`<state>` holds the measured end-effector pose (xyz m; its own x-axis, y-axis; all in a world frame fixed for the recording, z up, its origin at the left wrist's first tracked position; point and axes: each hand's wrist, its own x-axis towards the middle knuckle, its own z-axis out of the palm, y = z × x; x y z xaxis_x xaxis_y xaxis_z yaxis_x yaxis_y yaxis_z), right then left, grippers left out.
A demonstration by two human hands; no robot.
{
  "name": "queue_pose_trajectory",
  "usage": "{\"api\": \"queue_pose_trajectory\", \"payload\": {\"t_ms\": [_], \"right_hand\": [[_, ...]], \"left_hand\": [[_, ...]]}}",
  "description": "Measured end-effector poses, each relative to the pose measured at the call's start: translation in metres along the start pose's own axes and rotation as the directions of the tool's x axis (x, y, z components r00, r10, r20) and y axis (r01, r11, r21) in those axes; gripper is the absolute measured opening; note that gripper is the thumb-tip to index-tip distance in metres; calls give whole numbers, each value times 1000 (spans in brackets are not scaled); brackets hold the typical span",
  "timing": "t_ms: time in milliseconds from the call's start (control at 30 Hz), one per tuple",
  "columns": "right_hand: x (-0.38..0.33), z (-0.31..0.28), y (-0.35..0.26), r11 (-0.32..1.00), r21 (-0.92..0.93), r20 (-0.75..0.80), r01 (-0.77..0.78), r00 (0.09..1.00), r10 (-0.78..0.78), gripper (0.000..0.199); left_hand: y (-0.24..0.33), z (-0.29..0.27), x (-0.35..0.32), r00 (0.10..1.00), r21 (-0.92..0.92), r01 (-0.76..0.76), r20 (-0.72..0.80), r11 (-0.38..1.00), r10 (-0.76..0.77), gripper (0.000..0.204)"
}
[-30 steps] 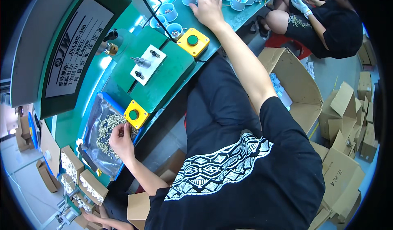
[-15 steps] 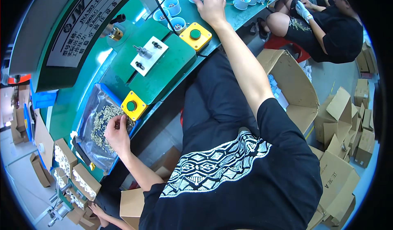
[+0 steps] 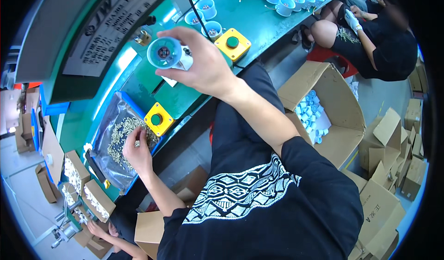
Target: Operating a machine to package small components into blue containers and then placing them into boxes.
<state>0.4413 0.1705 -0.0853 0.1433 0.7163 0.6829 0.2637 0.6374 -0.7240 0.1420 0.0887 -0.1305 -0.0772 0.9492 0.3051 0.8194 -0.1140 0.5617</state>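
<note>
My right hand (image 3: 203, 66) is closed round a light-blue round plastic cup (image 3: 156, 53) with a dark and metallic centre. It holds the cup above the press's green base, its open end facing up. The cup and hand hide most of the white metal fixture plate (image 3: 169, 81). My left hand (image 3: 138, 152) stays low over a blue tray (image 3: 132, 104) lined with clear film, which holds many small brass-coloured metal pieces (image 3: 118, 137). Its thumb and fingertips are pinched together; whatever is between them is too small to make out.
Yellow boxes with green push buttons (image 3: 232, 42) (image 3: 157, 119) flank the base. More blue cups (image 3: 285, 6) stand at the far table edge, with others (image 3: 206, 8) by a black cable. The press head (image 3: 106, 24) overhangs at left. An open carton (image 3: 340, 107) holds blue-white parts; a person (image 3: 388, 47) sits beyond.
My right hand has taken a blue cup from the far group and brought it left and nearer, over the fixture. My left hand remains at the metal pieces.
</note>
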Motion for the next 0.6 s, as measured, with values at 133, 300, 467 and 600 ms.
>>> {"api": "queue_pose_trajectory", "payload": {"t_ms": [133, 300, 467, 600], "right_hand": [[1, 6, 3, 967, -221, 30, 128, 992, -124, 71], [3, -4, -5, 953, -301, 66, 43, 998, -24, 70], [-27, -55, 32, 911, -399, -102, 104, 982, -157, 39], [-54, -98, 85, 899, -428, -6, 94, 994, -107, 25]], "left_hand": [[-6, 0, -3, 1000, 14, -1, 14, 1000, 1, 16], [-3, -1, -2, 998, -20, -7, 56, 1000, 8, 12], [23, 6, -3, 960, -122, -249, 98, 961, 261, 8], [29, 8, -3, 878, -101, -467, 64, 878, 474, 9]]}}
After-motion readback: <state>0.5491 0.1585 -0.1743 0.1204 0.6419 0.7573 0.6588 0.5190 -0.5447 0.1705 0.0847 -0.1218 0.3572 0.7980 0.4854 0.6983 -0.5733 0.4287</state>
